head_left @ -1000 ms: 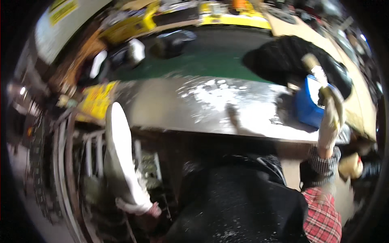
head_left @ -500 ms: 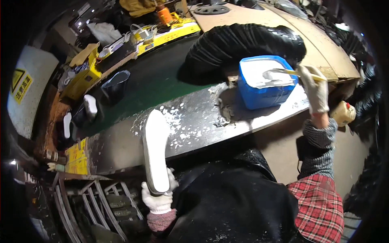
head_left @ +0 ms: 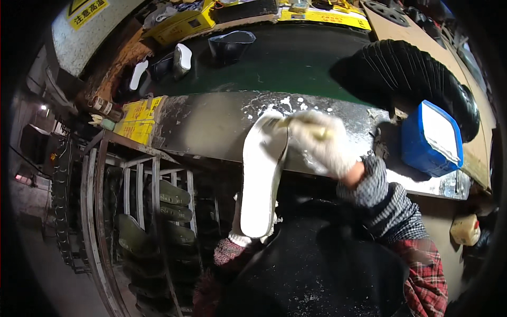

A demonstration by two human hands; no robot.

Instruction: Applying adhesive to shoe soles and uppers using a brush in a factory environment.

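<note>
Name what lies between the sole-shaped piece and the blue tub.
In the head view, the gloved right hand and spattered bench lie between piece and tub.

1 head-worn fisheye view, facing down and forward, close above hands, workbench.

Most of your left hand is hidden behind the white-faced sole — while your right hand is blurred, covering much of the tool, whose tip you can't make out clearly.
</note>
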